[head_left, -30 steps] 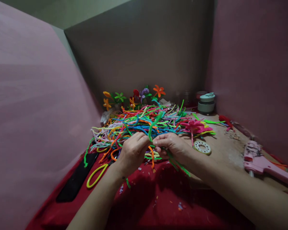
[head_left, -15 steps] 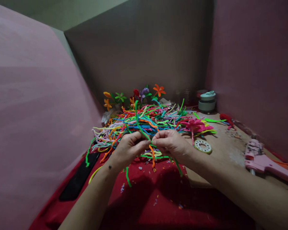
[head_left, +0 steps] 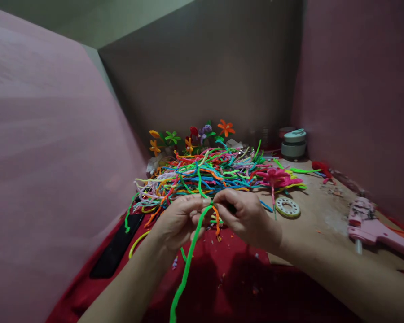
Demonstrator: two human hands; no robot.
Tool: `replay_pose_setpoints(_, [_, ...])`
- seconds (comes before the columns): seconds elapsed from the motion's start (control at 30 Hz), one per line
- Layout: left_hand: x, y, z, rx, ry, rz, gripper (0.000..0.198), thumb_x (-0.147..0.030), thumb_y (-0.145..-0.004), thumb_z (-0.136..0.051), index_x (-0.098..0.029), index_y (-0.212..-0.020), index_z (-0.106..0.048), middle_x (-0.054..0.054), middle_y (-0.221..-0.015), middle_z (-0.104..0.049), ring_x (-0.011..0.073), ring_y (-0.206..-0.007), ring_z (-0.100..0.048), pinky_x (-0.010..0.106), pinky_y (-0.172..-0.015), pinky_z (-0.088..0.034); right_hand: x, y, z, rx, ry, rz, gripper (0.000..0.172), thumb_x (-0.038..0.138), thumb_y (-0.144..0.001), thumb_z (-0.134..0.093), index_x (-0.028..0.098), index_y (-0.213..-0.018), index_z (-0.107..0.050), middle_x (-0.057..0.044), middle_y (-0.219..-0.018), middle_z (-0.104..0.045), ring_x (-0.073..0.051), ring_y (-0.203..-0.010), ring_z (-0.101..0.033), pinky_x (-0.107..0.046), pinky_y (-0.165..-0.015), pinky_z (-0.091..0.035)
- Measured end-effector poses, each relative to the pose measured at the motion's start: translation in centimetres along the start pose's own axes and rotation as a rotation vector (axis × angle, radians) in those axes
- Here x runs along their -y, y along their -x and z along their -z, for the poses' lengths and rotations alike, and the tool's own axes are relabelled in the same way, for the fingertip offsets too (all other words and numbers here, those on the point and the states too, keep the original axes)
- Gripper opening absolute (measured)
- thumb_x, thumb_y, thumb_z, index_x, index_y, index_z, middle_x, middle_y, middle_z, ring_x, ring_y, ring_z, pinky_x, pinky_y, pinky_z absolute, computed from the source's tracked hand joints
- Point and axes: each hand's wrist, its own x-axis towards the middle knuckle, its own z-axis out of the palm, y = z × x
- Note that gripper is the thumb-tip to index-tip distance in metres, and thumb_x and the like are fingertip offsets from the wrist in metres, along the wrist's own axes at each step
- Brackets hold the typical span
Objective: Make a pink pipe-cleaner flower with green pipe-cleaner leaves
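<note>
My left hand pinches a bright green pipe cleaner between thumb and fingers. Against it, my right hand is closed on the same green strand where it bends or crosses. One green end rises above my fingertips; another length runs down toward me past the bottom of the view. Just behind the hands spreads a big pile of multicoloured pipe cleaners. An orange strand hangs from its near side. Exactly how the green pieces join is hidden by my fingertips.
A pink glue gun lies at right on a board, with a round white disc with holes and a pink pipe-cleaner flower nearby. A black phone-like slab rests at left on red cloth. Finished flowers and a lidded container stand behind.
A long green length that pointed away and to the right now hangs toward me between my forearms. My right hand has turned around the crossing point. The view has shifted slightly.
</note>
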Motion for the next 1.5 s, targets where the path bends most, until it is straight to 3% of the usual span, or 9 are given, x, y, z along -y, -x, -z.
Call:
replay_pose_setpoints(0.1, [0.0,1.1,-0.1,-0.183,-0.272,-0.141,0.018,-0.031,-0.077,-0.056,-0.015,-0.069,-0.053,-0.002,-0.054,-0.051,0.0062,-0.037,-0.041,0.019,-0.034,-0.037,0.0,-0.6,0.0,0.013,-0.365,-0.322,0.009,0.02,-0.074,-0.052,0.017,-0.066,-0.054,0.003,-0.054,-0.047,-0.007,-0.046,-0.039,-0.022,-0.045,-0.031])
replay_pose_setpoints(0.23, [0.3,1.9,0.3,-0.418,-0.79,-0.752,0.012,-0.021,-0.073,-0.063,-0.018,-0.085,-0.061,0.004,-0.082,-0.06,0.0136,-0.074,-0.057,0.025,-0.065,-0.048,-0.2,-1.1,-0.2,0.071,-0.715,-0.608,0.01,0.023,-0.067,-0.059,0.016,-0.062,-0.053,0.008,-0.043,-0.038,-0.004,-0.037,-0.026,-0.019,-0.036,-0.018])
replay_pose_setpoints(0.3, [0.4,1.8,0.5,-0.332,-0.982,-0.903,0.017,-0.018,-0.073,-0.063,-0.019,-0.089,-0.061,0.006,-0.093,-0.059,0.0161,-0.086,-0.056,0.027,-0.073,-0.047,-0.3,-1.1,-0.3,0.12,-0.801,-0.659,0.01,0.023,-0.065,-0.061,0.016,-0.062,-0.053,0.009,-0.04,-0.036,-0.003,-0.035,-0.023,-0.019,-0.035,-0.015])
replay_pose_setpoints(0.43, [0.3,1.5,0.7,-0.103,-1.086,-0.883,0.008,-0.013,-0.081,-0.052,-0.017,-0.082,-0.059,0.004,-0.082,-0.057,0.0121,-0.074,-0.054,0.023,-0.066,-0.044,-0.3,-1.0,-0.4,0.178,-0.817,-0.701,0.011,0.024,-0.064,-0.061,0.016,-0.062,-0.054,0.009,-0.038,-0.036,-0.003,-0.033,-0.022,-0.019,-0.034,-0.014])
replay_pose_setpoints(0.57, [0.8,1.3,0.6,-0.098,-1.056,-0.913,0.009,-0.012,-0.083,-0.048,-0.017,-0.081,-0.056,0.002,-0.076,-0.055,0.0108,-0.068,-0.05,0.023,-0.062,-0.04,-0.1,-0.9,-0.4,0.197,-0.84,-0.697,0.013,0.024,-0.064,-0.063,0.016,-0.061,-0.053,0.009,-0.038,-0.036,-0.002,-0.033,-0.022,-0.018,-0.035,-0.015])
replay_pose_setpoints(0.73, [1.6,1.1,-0.5,-0.322,-0.793,-0.729,0.005,-0.02,-0.083,-0.05,-0.019,-0.078,-0.052,0.001,-0.075,-0.053,0.011,-0.066,-0.048,0.022,-0.059,-0.038,0.1,-0.8,-0.5,0.083,-0.757,-0.585,0.017,0.029,-0.065,-0.065,0.016,-0.063,-0.054,0.008,-0.043,-0.041,-0.003,-0.036,-0.029,-0.019,-0.036,-0.021])
replay_pose_setpoints(1.1, [0.3,1.3,-1.3,-0.24,-0.761,-0.608,0.013,-0.021,-0.081,-0.05,-0.017,-0.068,-0.048,-0.004,-0.06,-0.038,0.0072,-0.053,-0.033,0.019,-0.047,-0.031,0.2,-0.7,-0.5,0.112,-0.686,-0.567,0.018,0.03,-0.068,-0.061,0.017,-0.062,-0.051,0.007,-0.046,-0.04,-0.004,-0.039,-0.028,-0.02,-0.038,-0.02])
replay_pose_setpoints(1.37, [-0.5,0.7,-1.5,-0.036,0.197,0.034,0.022,-0.014,-0.07,-0.062,-0.017,-0.068,-0.04,-0.009,-0.05,-0.037,-0.0009,-0.034,-0.019,0.01,-0.028,-0.022,0.5,0.5,0.1,0.053,0.304,0.239,0.017,0.017,-0.081,-0.044,0.018,-0.071,-0.057,-0.004,-0.062,-0.056,-0.014,-0.06,-0.047,-0.029,-0.058,-0.034])
replay_pose_setpoints(1.5, [-0.6,0.4,-1.1,-0.034,0.276,0.082,0.019,-0.011,-0.07,-0.061,-0.015,-0.067,-0.042,-0.005,-0.055,-0.047,-0.0016,-0.032,-0.029,0.008,-0.028,-0.026,0.0,0.7,0.1,0.071,0.351,0.283,0.02,0.018,-0.083,-0.042,0.018,-0.071,-0.058,-0.005,-0.061,-0.056,-0.015,-0.059,-0.047,-0.03,-0.058,-0.034])
